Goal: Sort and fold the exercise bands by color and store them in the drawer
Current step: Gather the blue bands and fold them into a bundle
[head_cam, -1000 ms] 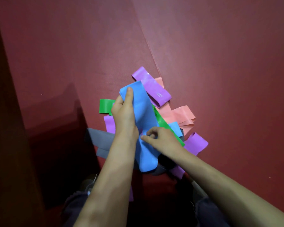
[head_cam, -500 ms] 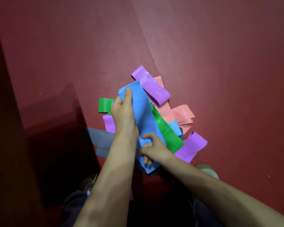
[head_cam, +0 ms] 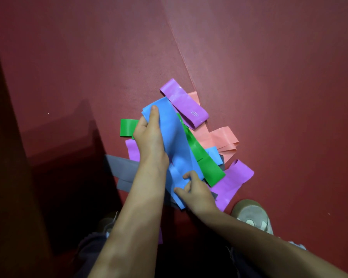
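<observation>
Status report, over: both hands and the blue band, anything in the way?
Left hand grips top end of blue band. Right hand pinches its lower end. Green band lies against it, unsorted pile beneath.

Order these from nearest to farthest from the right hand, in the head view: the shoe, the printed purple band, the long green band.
1. The long green band, beside the right hand.
2. The shoe, lower right.
3. The printed purple band, pile's far end.
</observation>
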